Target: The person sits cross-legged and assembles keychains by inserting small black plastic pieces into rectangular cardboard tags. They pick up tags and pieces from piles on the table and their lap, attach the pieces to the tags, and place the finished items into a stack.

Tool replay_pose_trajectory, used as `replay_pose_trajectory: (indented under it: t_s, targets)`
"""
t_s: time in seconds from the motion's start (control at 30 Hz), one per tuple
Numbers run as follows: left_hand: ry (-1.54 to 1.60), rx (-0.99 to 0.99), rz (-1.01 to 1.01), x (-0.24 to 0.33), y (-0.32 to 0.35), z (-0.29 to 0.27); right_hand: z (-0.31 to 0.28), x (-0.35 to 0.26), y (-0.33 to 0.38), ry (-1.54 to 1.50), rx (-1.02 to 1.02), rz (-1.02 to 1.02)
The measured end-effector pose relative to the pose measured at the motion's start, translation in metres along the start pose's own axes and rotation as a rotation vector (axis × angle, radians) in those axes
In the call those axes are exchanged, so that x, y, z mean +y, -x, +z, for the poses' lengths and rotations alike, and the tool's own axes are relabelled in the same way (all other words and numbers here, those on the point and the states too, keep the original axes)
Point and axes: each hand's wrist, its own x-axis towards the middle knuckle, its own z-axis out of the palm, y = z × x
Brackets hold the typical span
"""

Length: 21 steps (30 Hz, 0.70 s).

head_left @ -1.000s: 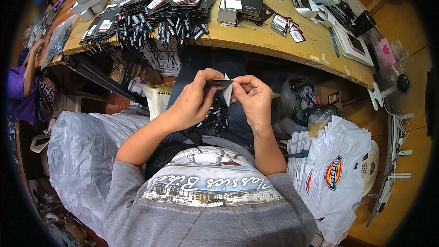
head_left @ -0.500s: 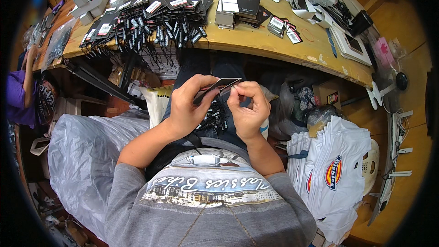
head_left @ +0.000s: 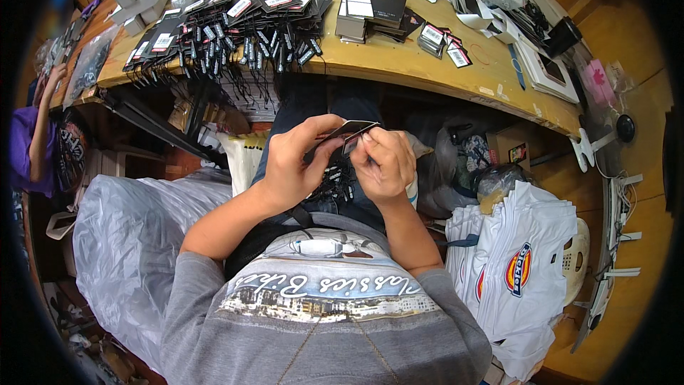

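Observation:
Above my lap, my left hand [head_left: 296, 160] is closed around a black hang tag [head_left: 354, 127], thumb underneath and fingers along its far side. My right hand [head_left: 385, 164] pinches at the right corner of that tag, its fingertips pressed together. Whatever thin piece lies between them is too small to make out. Below, between my hands, a bunch of black tag strings [head_left: 336, 184] with small pale-marked tabs rests on my lap.
Many black hang tags [head_left: 249, 18] with strings overhang the table [head_left: 427, 75] edge. Stacked cards [head_left: 354, 11] and stickered tags [head_left: 432, 38] lie to their right. Folded white shirts [head_left: 513, 271] sit at right, a grey plastic bag [head_left: 128, 242] at left. Beyond it is another person's arm [head_left: 44, 117].
My right hand has turned slightly inward at the tag's corner, its fingers curling closer together. My left hand keeps its hold. At far left, the other person's arm has shifted.

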Motion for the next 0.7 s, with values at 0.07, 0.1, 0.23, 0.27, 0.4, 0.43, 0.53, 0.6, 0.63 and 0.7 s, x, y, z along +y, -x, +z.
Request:
replay_pose_trajectory:
  t_s: [0.07, 0.1, 0.23, 0.27, 0.4, 0.43, 0.53, 0.6, 0.63, 0.7]
  targets:
    - [0.015, -0.015, -0.018, 0.000, -0.001, 0.000, 0.001, 0.005, 0.002, 0.037, 0.001, -0.088]
    - [0.024, -0.017, -0.015, -0.001, 0.000, 0.001, 0.000, 0.007, 0.002, 0.046, -0.002, -0.114]
    - [-0.020, -0.043, 0.001, -0.002, -0.001, -0.002, 0.000, 0.009, 0.001, 0.064, -0.027, -0.140]
    - [-0.075, -0.034, 0.094, -0.005, -0.002, -0.002, 0.001, 0.008, 0.000, 0.064, -0.037, -0.128]
    - [-0.325, -0.049, 0.397, -0.008, -0.006, -0.005, 0.005, 0.001, 0.001, -0.045, 0.025, 0.115]
    - [-0.395, -0.065, 0.456, -0.006, -0.007, -0.006, 0.008, -0.001, 0.008, -0.126, 0.031, 0.276]
    - [-0.563, -0.038, 0.561, -0.006, -0.009, -0.006, 0.013, -0.016, 0.012, -0.644, 0.155, 0.710]
    - [-0.621, -0.025, 0.588, -0.005, -0.010, -0.007, 0.011, -0.021, 0.009, -0.962, 0.166, 0.949]
    - [-0.610, -0.036, 0.586, -0.007, -0.009, -0.007, 0.011, -0.020, 0.009, -1.044, 0.167, 0.998]
    - [-0.587, -0.058, 0.581, -0.009, -0.007, -0.008, 0.009, -0.017, 0.009, -1.210, 0.169, 1.094]
